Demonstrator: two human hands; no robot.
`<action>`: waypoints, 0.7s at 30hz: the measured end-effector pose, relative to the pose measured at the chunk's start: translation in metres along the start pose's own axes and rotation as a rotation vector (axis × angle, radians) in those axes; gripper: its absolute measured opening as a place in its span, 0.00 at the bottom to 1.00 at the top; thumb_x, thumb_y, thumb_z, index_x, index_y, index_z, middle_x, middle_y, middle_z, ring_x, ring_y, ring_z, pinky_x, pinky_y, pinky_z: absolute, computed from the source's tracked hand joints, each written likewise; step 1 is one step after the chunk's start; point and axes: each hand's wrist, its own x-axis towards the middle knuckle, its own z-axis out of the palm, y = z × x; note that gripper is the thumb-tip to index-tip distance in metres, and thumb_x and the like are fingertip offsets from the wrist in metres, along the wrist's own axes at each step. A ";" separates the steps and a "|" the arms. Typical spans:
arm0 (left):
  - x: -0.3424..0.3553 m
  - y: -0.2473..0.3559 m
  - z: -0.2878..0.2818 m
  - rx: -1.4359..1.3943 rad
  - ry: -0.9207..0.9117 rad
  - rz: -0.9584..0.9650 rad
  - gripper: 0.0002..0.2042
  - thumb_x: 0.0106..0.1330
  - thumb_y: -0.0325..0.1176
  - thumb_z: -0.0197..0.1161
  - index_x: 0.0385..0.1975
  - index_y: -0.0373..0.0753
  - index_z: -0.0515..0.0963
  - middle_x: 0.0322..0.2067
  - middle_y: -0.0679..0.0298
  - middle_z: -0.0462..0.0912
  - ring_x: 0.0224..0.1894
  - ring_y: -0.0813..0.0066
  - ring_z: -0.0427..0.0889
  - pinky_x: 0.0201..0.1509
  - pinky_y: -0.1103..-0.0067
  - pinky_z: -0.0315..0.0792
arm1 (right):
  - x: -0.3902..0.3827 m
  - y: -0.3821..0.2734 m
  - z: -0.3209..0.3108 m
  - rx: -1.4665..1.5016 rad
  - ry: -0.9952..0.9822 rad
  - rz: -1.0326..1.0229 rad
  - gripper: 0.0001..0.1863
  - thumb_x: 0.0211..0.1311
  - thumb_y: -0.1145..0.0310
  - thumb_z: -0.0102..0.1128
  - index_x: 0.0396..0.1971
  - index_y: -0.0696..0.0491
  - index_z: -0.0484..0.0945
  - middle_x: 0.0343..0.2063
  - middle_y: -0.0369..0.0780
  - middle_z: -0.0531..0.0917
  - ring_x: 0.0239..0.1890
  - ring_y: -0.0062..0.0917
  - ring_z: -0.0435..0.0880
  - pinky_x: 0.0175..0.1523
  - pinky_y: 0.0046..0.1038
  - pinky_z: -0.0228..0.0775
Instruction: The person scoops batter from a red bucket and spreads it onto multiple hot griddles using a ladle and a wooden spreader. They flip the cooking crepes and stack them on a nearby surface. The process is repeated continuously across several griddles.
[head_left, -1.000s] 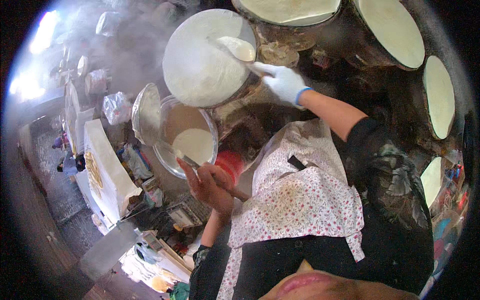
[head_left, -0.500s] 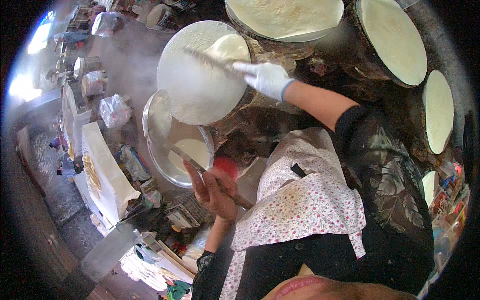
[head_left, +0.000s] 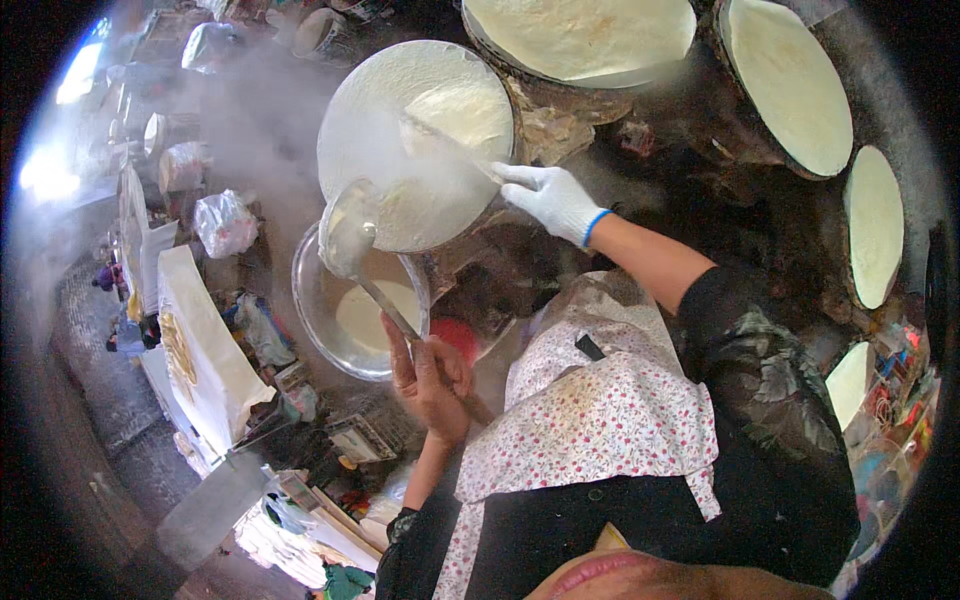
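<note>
My left hand [head_left: 432, 388], bare, is closed round the handle of a large metal ladle [head_left: 349, 228]. The ladle's broad bowl overlaps the lower left edge of a round griddle [head_left: 362, 120] coated with pale batter. Below it stands a metal basin [head_left: 311, 336] with cream-coloured batter [head_left: 374, 314] inside. In a white glove with a blue cuff, my right hand [head_left: 556, 203] grips a long thin spreader [head_left: 440, 136], its blade lying across the griddle. Next to the blade is a thicker creamy patch of batter [head_left: 468, 110]. Steam blurs part of the blade.
More round griddles bearing pale sheets [head_left: 585, 35] [head_left: 790, 85] [head_left: 874, 228] curve round the far side and right. At left are a cloth-covered table [head_left: 205, 340] and a clear plastic bag [head_left: 225, 222]. Steam drifts over the upper left.
The ladle has moved from over the basin up and right to the griddle's edge. My right hand has shifted slightly right and down, and the spreader with it. The batter patch looks wider.
</note>
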 end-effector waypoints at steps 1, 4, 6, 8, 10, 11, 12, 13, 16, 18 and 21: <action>0.002 0.001 -0.001 0.011 -0.008 -0.020 0.30 0.84 0.29 0.48 0.82 0.51 0.52 0.18 0.69 0.64 0.13 0.82 0.61 0.14 0.81 0.60 | 0.004 -0.002 -0.008 -0.106 -0.068 0.089 0.25 0.73 0.55 0.61 0.64 0.49 0.81 0.58 0.48 0.86 0.61 0.36 0.86 0.66 0.33 0.74; 0.020 0.006 0.002 0.027 -0.034 -0.083 0.30 0.84 0.30 0.47 0.83 0.52 0.51 0.18 0.70 0.63 0.13 0.83 0.60 0.14 0.81 0.60 | 0.030 -0.014 -0.023 -0.075 0.216 -0.045 0.25 0.73 0.49 0.60 0.63 0.46 0.82 0.56 0.47 0.87 0.60 0.39 0.86 0.65 0.34 0.76; 0.046 0.008 0.008 0.028 0.000 -0.142 0.30 0.84 0.32 0.47 0.83 0.52 0.50 0.19 0.71 0.62 0.13 0.83 0.60 0.13 0.81 0.60 | 0.039 -0.024 -0.029 -0.156 0.137 -0.055 0.25 0.74 0.48 0.59 0.63 0.44 0.82 0.55 0.48 0.87 0.58 0.42 0.86 0.63 0.35 0.77; 0.084 0.008 0.013 -0.014 -0.078 -0.100 0.30 0.84 0.36 0.48 0.83 0.52 0.49 0.19 0.72 0.61 0.14 0.84 0.59 0.14 0.82 0.60 | 0.040 -0.030 -0.030 -0.260 -0.052 -0.129 0.24 0.74 0.48 0.57 0.63 0.43 0.83 0.54 0.49 0.87 0.56 0.43 0.87 0.61 0.36 0.78; 0.127 -0.002 0.020 -0.142 -0.036 -0.183 0.28 0.84 0.36 0.49 0.82 0.54 0.53 0.20 0.73 0.61 0.15 0.85 0.59 0.15 0.84 0.60 | 0.034 -0.030 -0.027 -0.391 -0.178 0.052 0.25 0.76 0.54 0.58 0.66 0.50 0.79 0.60 0.48 0.84 0.62 0.38 0.84 0.65 0.31 0.74; 0.139 -0.008 0.021 -0.194 -0.038 -0.219 0.28 0.84 0.36 0.49 0.81 0.54 0.54 0.21 0.73 0.61 0.15 0.85 0.60 0.15 0.85 0.61 | 0.027 -0.028 -0.025 -0.465 -0.293 0.141 0.26 0.76 0.56 0.58 0.67 0.53 0.78 0.63 0.47 0.83 0.64 0.35 0.83 0.67 0.29 0.72; 0.148 -0.012 0.019 -0.247 -0.042 -0.245 0.27 0.84 0.36 0.50 0.80 0.54 0.55 0.22 0.73 0.62 0.16 0.86 0.60 0.16 0.85 0.61 | 0.019 -0.025 -0.026 -0.547 -0.279 0.173 0.26 0.77 0.58 0.59 0.68 0.53 0.77 0.63 0.46 0.84 0.64 0.30 0.84 0.68 0.28 0.72; 0.152 -0.016 0.017 -0.299 -0.047 -0.271 0.27 0.84 0.35 0.50 0.80 0.55 0.56 0.22 0.73 0.62 0.16 0.86 0.61 0.16 0.85 0.62 | 0.010 -0.021 -0.027 -0.391 -0.148 0.082 0.26 0.77 0.58 0.60 0.68 0.53 0.77 0.63 0.45 0.84 0.63 0.29 0.83 0.68 0.28 0.71; 0.142 -0.025 0.007 -0.381 -0.068 -0.332 0.26 0.84 0.35 0.50 0.79 0.55 0.57 0.24 0.73 0.63 0.18 0.87 0.62 0.17 0.85 0.63 | -0.006 -0.009 -0.029 -0.274 0.080 0.010 0.25 0.77 0.61 0.61 0.69 0.53 0.77 0.63 0.43 0.84 0.64 0.23 0.82 0.69 0.26 0.70; 0.126 -0.028 0.000 -0.466 -0.064 -0.382 0.25 0.85 0.36 0.47 0.79 0.56 0.57 0.24 0.73 0.62 0.18 0.87 0.62 0.18 0.85 0.64 | -0.008 -0.001 -0.030 -0.372 -0.090 0.017 0.23 0.76 0.57 0.61 0.67 0.47 0.79 0.60 0.42 0.85 0.61 0.28 0.85 0.65 0.29 0.74; 0.107 -0.032 -0.004 -0.448 -0.063 -0.379 0.25 0.86 0.37 0.45 0.80 0.56 0.55 0.24 0.73 0.61 0.18 0.86 0.61 0.20 0.85 0.64 | 0.000 0.007 -0.025 -0.213 0.047 -0.146 0.23 0.75 0.51 0.61 0.65 0.40 0.81 0.56 0.42 0.87 0.57 0.35 0.88 0.60 0.32 0.79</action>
